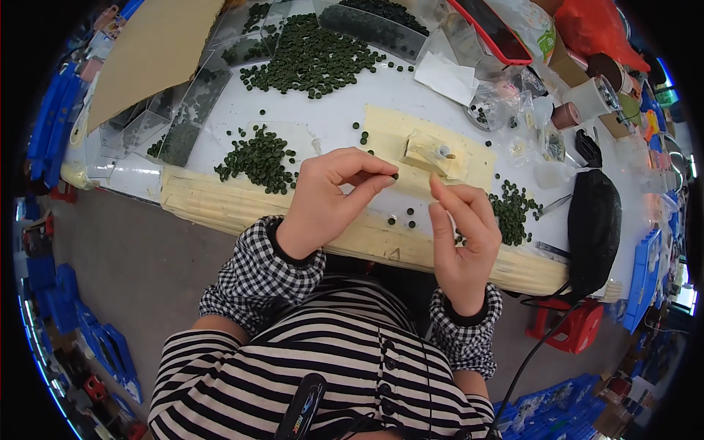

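Observation:
My left hand (331, 192) pinches a small dark green round piece (395, 176) between thumb and forefinger. Just across from it, my right hand (467, 238) has its thumb and forefinger drawn together; anything between them is too small to make out. Beyond the fingertips, a small block wrapped in yellowish tape (424, 152) carries a pale nozzle-like tip (443, 152) and sits on a pale yellow sheet (389, 123). One loose heap of green pieces (257, 160) lies left of my left hand. Another heap (515, 213) lies beside my right hand.
Farther back spreads a large pile of green pieces (312, 55) among clear plastic trays (194, 110). Cardboard (150, 55) covers the far left. A red-cased phone (493, 31), folded white tissue (446, 77), black bundle (595, 227) and tweezers (556, 204) lie rightward. A taped yellowish edge (220, 202) borders the table.

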`<state>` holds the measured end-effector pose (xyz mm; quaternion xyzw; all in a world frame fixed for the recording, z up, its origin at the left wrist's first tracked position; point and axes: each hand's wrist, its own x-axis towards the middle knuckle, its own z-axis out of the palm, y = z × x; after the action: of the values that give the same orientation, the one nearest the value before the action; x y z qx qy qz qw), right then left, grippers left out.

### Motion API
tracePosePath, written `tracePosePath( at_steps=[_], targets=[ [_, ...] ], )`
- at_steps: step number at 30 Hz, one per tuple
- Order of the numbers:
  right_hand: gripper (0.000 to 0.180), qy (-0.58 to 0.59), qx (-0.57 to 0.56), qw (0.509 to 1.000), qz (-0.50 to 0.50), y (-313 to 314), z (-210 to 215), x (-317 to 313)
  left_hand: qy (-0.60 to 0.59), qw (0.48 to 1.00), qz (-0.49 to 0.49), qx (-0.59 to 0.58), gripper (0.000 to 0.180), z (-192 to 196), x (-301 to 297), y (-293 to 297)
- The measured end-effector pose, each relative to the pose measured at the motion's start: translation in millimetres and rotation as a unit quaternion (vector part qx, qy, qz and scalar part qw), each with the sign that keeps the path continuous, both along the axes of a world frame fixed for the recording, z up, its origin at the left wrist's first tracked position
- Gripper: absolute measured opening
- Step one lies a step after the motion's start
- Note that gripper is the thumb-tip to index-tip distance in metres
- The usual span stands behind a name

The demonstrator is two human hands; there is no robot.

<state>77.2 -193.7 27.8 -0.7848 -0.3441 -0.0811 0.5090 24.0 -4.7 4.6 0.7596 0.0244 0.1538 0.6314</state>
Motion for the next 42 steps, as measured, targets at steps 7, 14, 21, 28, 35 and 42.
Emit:
tracePosePath(
  at_steps=[7, 14, 21, 28, 35, 42],
  targets=[
    [0.026, 0.002, 0.007, 0.998, -0.065, -14.4, -5.4, 5.4, -0.027, 0.954, 0.115, 0.274, 0.015, -6.6, 6.6, 4.5],
    [0.022, -0.066, -0.022, 0.990, -0.120, -9.9, -9.1, 21.6, -0.005, 0.962, -0.112, 0.248, 0.021, 3.3, -19.9, -8.2],
    [0.020, -0.107, -0.067, 0.986, -0.105, 6.5, -7.3, 41.7, -0.002, 0.969, -0.104, 0.223, 0.015, -3.3, -20.3, -10.3],
    [0.017, -0.166, -0.026, 0.975, -0.142, 9.0, 0.7, 39.7, 0.141, 0.894, -0.147, -0.399, 0.024, 3.4, -17.0, -1.1],
    [0.009, -0.010, 0.132, 0.990, -0.048, 5.0, 13.5, 5.4, 0.148, 0.798, -0.190, -0.553, 0.027, -5.1, -15.6, -3.8],
    [0.009, 0.107, 0.203, 0.972, 0.058, 12.3, 4.6, -4.4, 0.143, 0.788, -0.212, -0.560, 0.024, -5.7, -15.3, -6.4]
  ],
)
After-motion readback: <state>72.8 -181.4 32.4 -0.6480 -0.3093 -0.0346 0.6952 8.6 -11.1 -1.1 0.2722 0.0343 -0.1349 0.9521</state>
